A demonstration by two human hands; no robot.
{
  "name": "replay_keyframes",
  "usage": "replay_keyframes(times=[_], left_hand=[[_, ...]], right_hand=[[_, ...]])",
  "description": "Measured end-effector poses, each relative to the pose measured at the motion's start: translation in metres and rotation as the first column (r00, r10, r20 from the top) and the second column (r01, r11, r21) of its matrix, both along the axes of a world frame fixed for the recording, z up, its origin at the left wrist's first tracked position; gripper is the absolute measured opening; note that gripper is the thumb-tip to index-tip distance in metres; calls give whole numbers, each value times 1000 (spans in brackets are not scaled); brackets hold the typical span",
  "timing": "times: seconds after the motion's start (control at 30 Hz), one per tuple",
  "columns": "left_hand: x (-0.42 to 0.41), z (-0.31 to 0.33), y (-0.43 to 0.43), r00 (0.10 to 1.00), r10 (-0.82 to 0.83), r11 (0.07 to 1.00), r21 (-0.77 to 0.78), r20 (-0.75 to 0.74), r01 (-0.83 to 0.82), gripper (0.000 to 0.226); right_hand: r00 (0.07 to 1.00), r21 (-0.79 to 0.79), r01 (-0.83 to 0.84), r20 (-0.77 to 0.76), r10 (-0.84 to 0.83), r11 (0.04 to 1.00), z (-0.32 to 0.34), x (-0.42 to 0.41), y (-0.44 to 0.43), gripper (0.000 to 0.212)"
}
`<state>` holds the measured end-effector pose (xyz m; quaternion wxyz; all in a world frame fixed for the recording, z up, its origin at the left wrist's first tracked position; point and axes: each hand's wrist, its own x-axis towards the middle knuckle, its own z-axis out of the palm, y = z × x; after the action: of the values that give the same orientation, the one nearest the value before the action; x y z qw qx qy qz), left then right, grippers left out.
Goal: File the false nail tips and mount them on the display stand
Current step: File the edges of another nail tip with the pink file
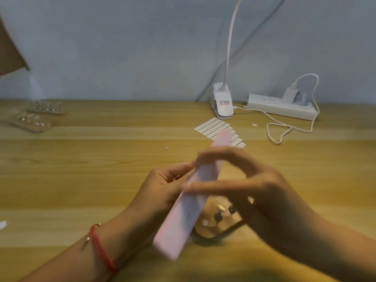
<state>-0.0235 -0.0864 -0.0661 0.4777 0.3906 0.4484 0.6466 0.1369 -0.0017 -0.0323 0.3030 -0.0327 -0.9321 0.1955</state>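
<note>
- Pink nail file (189,202), a long flat block, is held above the table (81,169) near the frame's centre. It slants from its near end at lower left to its far end at upper right.
- Right hand (264,190) clamps the nail file: thumb across its upper face, index finger arched over the far part.
- Left hand (162,184) has its fingers curled, with the tips drawn together against the file's left edge. Motion blur means I cannot tell if a nail tip is pinched there.
- Red cord bracelet (99,245) sits on the left wrist.
- Clear display stand (215,224) lies on the table right under the file. A few dark studs and one white dot show on it. The file covers its left part and the right hand covers its right edge.
- Sheet of white oval stickers (211,124) lies flat behind the hands, its near corner hidden by the file's far end.
- Two small loose white bits lie on the wood, one left of the sheet (166,147) and one right of it (254,125).
- White clip lamp (222,104) stands at the table's back edge. Its neck runs up out of frame, so the head is cut off.
- White power strip (280,107) is just right of the lamp, with a charger plug (288,94) in it. A white cable (284,129) loops over the table in front.
- Clear packs (32,121) at far left are blurry, contents unreadable.
- A brown cardboard corner (10,53) is cut off at upper left.
</note>
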Motion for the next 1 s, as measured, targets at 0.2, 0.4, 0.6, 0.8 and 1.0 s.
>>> replay_keyframes(times=[0.2,0.4,0.6,0.8,1.0], left_hand=[[3,0,-1,990,111,994,36,-91,-108,17],[7,7,-4,969,134,990,68,-210,-122,22],[5,3,0,989,131,991,44,-71,-128,16],[0,3,-2,986,111,994,37,-126,-107,28],[-3,-1,1,983,158,985,-50,-91,-163,39]], right_hand=[[999,-7,40,21,-40,999,2,-2,-2,43],[977,-94,210,-6,-211,973,12,0,19,48],[997,-11,78,-25,-79,997,5,-2,13,50],[886,-186,432,-95,-454,882,13,15,86,44],[918,-154,340,-158,-362,928,5,8,75,39]])
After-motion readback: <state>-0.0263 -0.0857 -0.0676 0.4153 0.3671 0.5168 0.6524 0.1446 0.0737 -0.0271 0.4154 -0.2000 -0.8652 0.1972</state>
